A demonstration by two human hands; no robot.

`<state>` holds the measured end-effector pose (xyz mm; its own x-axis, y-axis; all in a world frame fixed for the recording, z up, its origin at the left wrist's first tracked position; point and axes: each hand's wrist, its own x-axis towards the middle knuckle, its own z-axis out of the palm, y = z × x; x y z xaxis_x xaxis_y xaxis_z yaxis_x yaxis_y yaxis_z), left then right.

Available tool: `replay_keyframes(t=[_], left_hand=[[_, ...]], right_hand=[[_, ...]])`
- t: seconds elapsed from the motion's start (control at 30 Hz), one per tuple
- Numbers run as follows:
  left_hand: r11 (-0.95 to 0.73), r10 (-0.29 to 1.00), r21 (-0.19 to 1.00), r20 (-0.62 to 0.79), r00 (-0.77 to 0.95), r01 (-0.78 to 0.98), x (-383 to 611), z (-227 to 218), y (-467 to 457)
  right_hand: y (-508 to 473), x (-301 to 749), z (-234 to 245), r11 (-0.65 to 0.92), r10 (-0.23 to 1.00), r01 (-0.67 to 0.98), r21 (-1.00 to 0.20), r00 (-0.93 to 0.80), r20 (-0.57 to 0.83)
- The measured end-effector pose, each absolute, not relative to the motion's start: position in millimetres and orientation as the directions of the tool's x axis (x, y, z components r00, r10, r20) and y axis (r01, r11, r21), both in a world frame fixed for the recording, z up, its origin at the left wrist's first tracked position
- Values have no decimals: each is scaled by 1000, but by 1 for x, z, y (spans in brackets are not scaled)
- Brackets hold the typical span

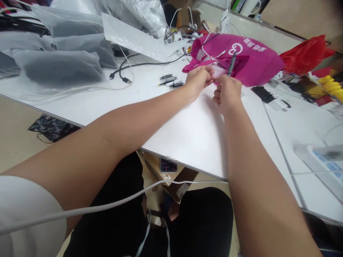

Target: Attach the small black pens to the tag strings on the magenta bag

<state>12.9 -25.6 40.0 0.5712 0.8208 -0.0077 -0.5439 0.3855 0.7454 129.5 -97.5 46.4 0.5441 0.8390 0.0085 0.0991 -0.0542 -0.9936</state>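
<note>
My right hand (229, 89) is closed with a dark grey pen (232, 65) standing up out of its grip, tip end unclear. Close beside it, my left hand (199, 79) is closed in a pinch, fingertips almost meeting those of the right. Whatever lies between the left fingers is too small to make out. Several pens (170, 80) lie loose on the white table (198, 132) just left of my left wrist. Directly behind both hands sits a crumpled magenta bag (259, 64) with white lettering.
Grey plastic pouches (57, 69) and a black USB cable (125, 76) lie at the left. A red plastic bag (305, 55) and a black item (264, 94) are on the right. A white cable (112, 204) crosses over my lap. Below the table stands a cardboard box (152, 164).
</note>
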Motion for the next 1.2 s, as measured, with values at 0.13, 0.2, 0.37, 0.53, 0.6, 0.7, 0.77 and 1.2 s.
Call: replay_keyframes(t=[0.13,0.2,0.37,0.53,0.6,0.7,0.77,1.2], left_hand=[[417,808,728,-23,588,-544,14,38,-21],[447,797,712,-41,603,-542,13,40,-20],[474,798,685,-70,598,-553,9,44,-23],[432,807,730,-50,589,-529,8,43,-23],[416,804,758,-49,593,-502,7,44,-23],[461,764,735,-45,643,-497,5,48,-25],[502,743,704,-55,667,-502,5,48,-26],[446,791,735,-57,610,-510,18,37,-20]], right_hand=[[-102,119,56,-79,778,89,-993,629,-6],[-104,118,60,-135,809,47,-990,583,-82],[-106,123,62,-145,869,-5,-989,477,-130],[-108,123,61,-123,908,22,-992,405,-104],[-109,121,62,-141,921,30,-990,369,-120],[-113,118,67,-192,935,39,-981,310,-171],[-115,116,70,-214,943,37,-976,267,-197],[-116,113,67,-164,932,71,-984,339,-131]])
